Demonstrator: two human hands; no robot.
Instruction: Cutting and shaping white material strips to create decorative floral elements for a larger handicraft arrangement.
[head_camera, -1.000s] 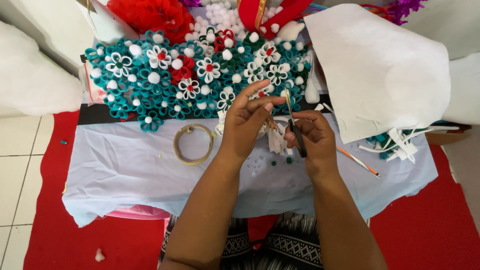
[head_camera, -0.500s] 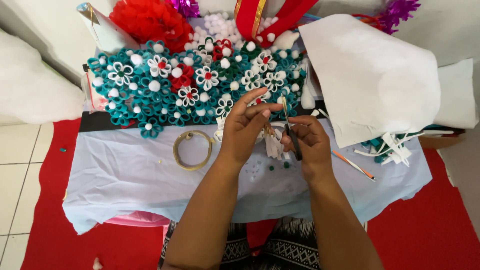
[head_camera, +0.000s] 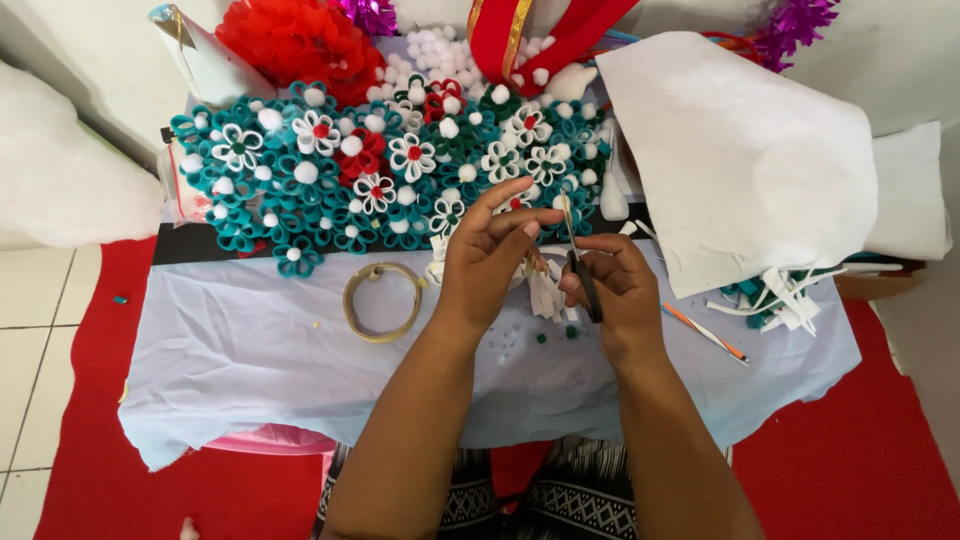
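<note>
I'm holding black-handled scissors (head_camera: 580, 262) upright in my right hand (head_camera: 612, 290), blades pointing toward the surface's far edge, while my left hand (head_camera: 490, 255) is pinching white folded strips (head_camera: 545, 290) beside them.

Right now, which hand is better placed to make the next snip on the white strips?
Right, likely. The right hand already grips the scissors, blades pointing up beside the white strips. The left hand pinches the strips' top and carries no tool, so it suits steadying them.
</note>
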